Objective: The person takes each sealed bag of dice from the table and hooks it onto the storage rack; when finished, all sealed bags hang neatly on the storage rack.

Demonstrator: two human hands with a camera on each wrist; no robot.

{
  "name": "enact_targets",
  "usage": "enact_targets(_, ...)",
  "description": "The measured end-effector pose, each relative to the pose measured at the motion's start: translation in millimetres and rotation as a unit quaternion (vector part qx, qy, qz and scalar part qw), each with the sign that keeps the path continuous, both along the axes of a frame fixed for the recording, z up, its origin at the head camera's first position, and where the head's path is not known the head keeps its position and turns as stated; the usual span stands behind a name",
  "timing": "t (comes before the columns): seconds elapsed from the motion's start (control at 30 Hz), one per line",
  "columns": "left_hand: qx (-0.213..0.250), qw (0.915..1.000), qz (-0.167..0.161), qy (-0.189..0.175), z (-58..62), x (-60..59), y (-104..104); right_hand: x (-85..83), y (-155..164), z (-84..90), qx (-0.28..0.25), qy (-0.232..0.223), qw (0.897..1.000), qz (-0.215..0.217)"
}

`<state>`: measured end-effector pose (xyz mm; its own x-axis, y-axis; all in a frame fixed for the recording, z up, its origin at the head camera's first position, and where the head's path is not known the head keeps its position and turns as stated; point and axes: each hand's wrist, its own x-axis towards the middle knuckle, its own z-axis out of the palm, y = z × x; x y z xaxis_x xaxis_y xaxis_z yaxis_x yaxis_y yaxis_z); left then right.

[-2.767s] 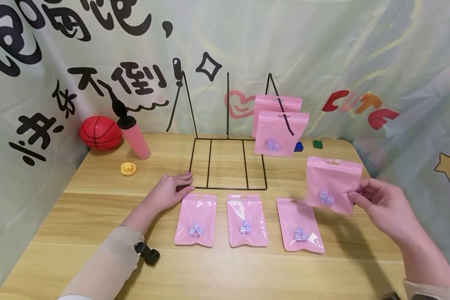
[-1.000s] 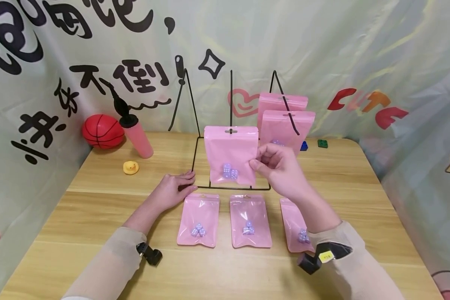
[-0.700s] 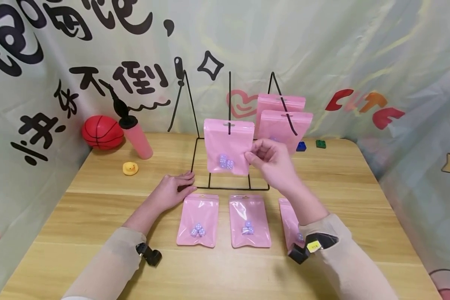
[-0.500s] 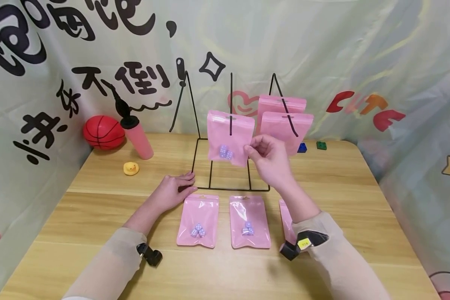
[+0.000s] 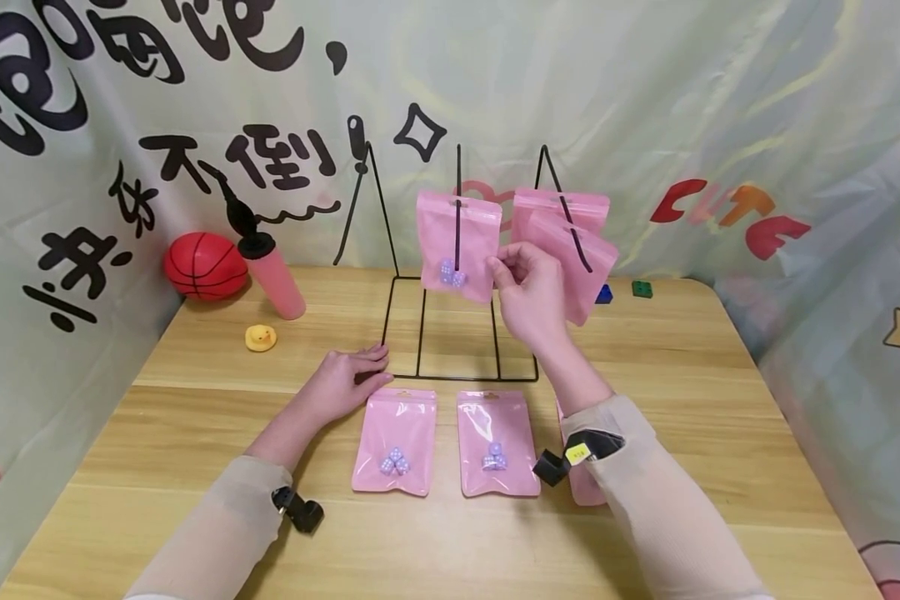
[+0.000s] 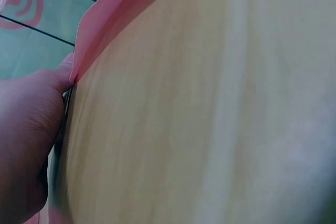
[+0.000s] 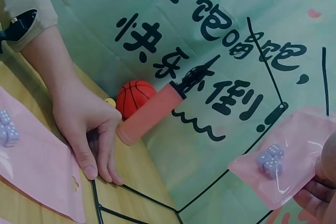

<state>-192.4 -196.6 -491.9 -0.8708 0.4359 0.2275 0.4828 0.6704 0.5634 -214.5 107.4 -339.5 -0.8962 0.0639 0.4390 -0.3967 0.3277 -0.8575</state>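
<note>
My right hand (image 5: 532,296) pinches the right edge of a pink zip bag (image 5: 450,237) with pale purple dice inside. The middle prong of a black wire rack (image 5: 420,333) runs in front of this bag and seems to pass through its hanging hole. Two more pink bags (image 5: 588,250) hang on the right prong, the front one tilted beside my right hand. My left hand (image 5: 345,379) rests on the rack's front left corner, thumb and fingers extended on the rods. Three pink bags lie before the rack: left (image 5: 396,433), middle (image 5: 495,425), and right (image 5: 587,487), partly behind my forearm.
At the back left stand a red toy basketball (image 5: 206,265) and a pink hand pump (image 5: 273,275). A yellow rubber duck (image 5: 260,337) sits nearer. Blue (image 5: 603,294) and green (image 5: 642,289) toy bricks lie behind the rack's right side. A printed cloth hangs behind.
My right hand has carried the bag from the right to the middle prong, then up and back along it. The front bag on the right prong has tilted. My left hand stays put.
</note>
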Motion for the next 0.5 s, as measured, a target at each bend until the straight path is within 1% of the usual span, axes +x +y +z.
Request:
enact_targets(0.17,0.001,1.0,-0.001,-0.001,-1.3,-0.3,0.0,-5.3,-1.9,2.6,0.004,-0.006,1.0,-0.001)
enact_targets(0.3,-0.001,1.0,0.002,-0.002,-2.4,-0.4,-0.1,-6.5,-0.5,3.1,0.009,-0.014,1.0,0.009)
enact_targets(0.43,0.0,1.0,0.002,-0.002,-2.4,-0.4,-0.7,-5.3,3.2,1.4,0.026,-0.023,0.999,0.024)
enact_targets(0.5,0.004,1.0,0.0,-0.001,-1.8,-0.4,-1.0,-3.8,5.6,0.4,0.042,-0.02,0.999,0.029)
